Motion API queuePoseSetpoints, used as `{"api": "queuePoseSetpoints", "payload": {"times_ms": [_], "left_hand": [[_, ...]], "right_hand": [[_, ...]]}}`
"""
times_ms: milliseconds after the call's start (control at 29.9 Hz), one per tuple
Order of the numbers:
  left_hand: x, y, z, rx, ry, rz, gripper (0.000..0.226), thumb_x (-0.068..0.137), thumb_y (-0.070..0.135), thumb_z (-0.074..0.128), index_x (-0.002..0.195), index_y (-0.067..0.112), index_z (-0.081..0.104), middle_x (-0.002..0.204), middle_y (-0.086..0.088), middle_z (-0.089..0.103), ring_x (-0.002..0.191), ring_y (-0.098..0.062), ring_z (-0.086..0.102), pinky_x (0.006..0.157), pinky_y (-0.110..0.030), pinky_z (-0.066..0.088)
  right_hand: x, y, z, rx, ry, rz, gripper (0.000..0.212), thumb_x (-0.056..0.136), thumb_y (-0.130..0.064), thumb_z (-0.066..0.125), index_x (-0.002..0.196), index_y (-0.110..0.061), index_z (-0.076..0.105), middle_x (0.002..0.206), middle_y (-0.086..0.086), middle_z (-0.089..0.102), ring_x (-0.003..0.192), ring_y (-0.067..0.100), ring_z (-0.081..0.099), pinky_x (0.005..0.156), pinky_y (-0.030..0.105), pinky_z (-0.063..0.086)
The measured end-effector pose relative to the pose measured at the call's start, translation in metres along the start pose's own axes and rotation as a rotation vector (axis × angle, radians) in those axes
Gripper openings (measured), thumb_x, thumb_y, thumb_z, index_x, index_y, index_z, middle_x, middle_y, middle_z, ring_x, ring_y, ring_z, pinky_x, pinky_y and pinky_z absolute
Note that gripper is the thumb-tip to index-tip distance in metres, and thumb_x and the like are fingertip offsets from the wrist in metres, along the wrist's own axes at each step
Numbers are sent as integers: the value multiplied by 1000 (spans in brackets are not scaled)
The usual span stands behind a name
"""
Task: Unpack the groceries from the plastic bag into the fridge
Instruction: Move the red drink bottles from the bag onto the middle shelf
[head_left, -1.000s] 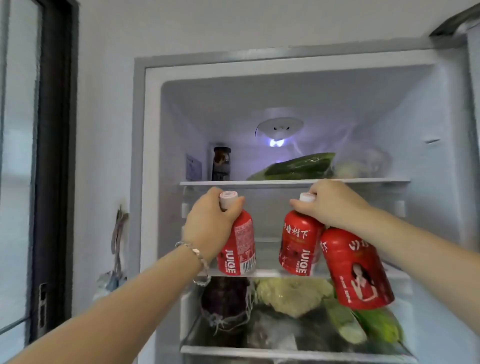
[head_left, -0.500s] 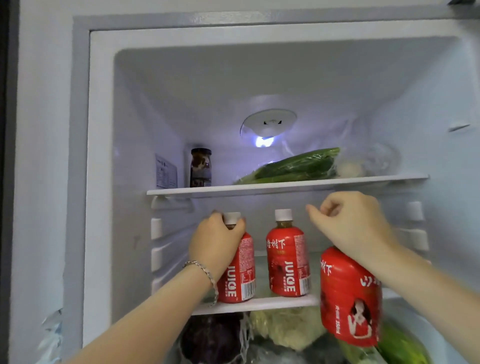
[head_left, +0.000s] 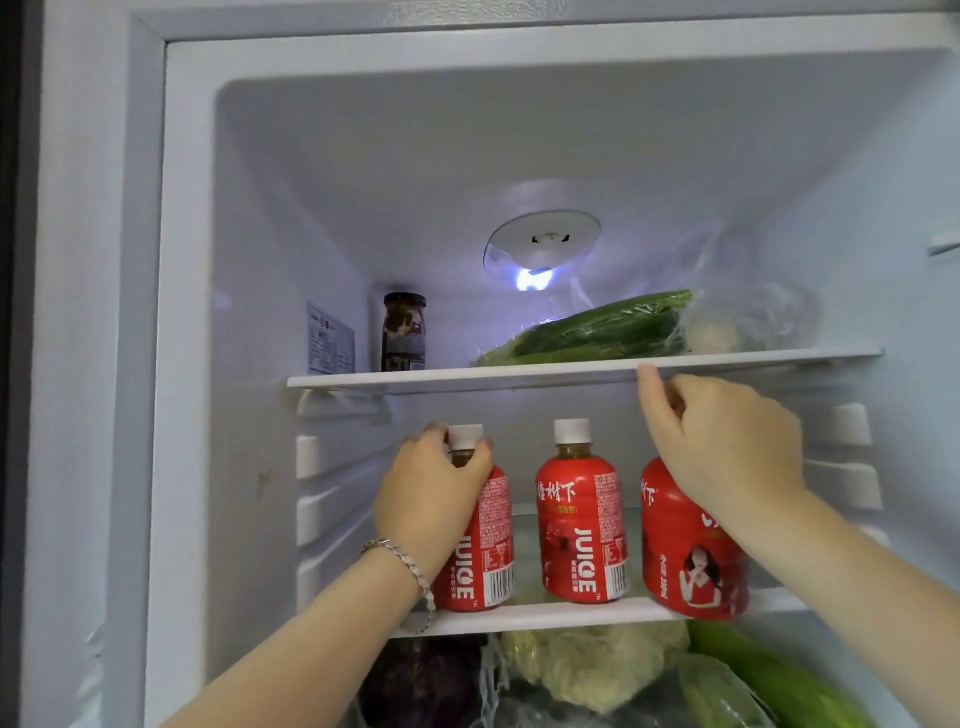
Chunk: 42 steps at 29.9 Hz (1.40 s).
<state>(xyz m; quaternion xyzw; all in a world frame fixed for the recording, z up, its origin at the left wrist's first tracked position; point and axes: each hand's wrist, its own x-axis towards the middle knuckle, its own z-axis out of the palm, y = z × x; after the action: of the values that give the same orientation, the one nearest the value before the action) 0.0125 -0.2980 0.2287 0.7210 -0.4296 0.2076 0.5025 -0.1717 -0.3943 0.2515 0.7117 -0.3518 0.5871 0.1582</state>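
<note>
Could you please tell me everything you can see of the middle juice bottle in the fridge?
The middle juice bottle is small and squat, plastic by its look, with a white cap and brownish drink showing at the neck. A red wrap covers its body, bearing white characters, JUICE printed sideways and a barcode. It stands upright near the front of the white shelf, which alone touches it, with a gap on each side.
</note>
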Motion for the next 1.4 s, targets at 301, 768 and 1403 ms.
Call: {"api": "queuePoseSetpoints", "payload": {"times_ms": [301, 768, 1403], "left_hand": [[-4, 3, -1, 113, -19, -3, 43, 90, 52, 43, 115, 20, 55, 111, -6, 50, 94, -24, 59, 79, -33, 51], [16, -28, 18, 584, -279, -13, 55, 87, 48, 55, 128, 16, 39, 122, -9, 51, 112, -26, 56, 88, -36, 48], [82, -89, 64, 461, -250, -213, 60, 87, 39, 60, 136, 16, 33, 128, -14, 43, 114, -32, 54, 92, -42, 48]], "right_hand": [[-1, 15, 30, 278, -266, -16, 56, 93, -47, 32, 71, -5, 61, 82, 8, 65, 86, 29, 61, 80, 38, 45], [-3, -71, 98, 322, -962, 115, 83, 77, -39, 58, 143, -6, 21, 141, 15, 29, 126, 33, 39, 102, 39, 41], [5, -86, 225, 510, -907, 294, 90, 78, -33, 74, 145, -20, 15, 136, 16, 46, 122, 34, 49, 101, 43, 44]]}}
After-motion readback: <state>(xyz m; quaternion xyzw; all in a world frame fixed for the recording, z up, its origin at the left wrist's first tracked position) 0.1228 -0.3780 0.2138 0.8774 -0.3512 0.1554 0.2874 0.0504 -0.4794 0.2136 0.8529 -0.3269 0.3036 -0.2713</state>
